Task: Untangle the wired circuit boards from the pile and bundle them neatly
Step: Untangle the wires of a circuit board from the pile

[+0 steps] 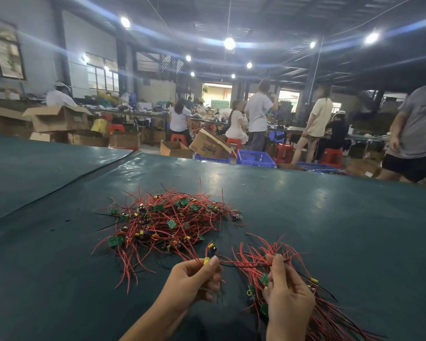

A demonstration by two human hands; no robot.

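A tangled pile of small green circuit boards with red and black wires (167, 221) lies on the dark green table mat (330, 217) ahead of me. My left hand (194, 279) pinches one board with a yellow part (207, 260) just off the pile's near edge; its red wires trail back toward the pile. My right hand (287, 296) grips a bundle of wired boards (261, 262), whose red and black wires fan out above my fingers and run down past my wrist to the lower right. A black wire stretches between the two hands.
The mat's far edge runs across the view, with a seam to a second mat (35, 166) at the left. Beyond it stand cardboard boxes (59, 118), blue crates (255, 158), red stools and several people at other benches. One person (416, 134) stands close at the far right.
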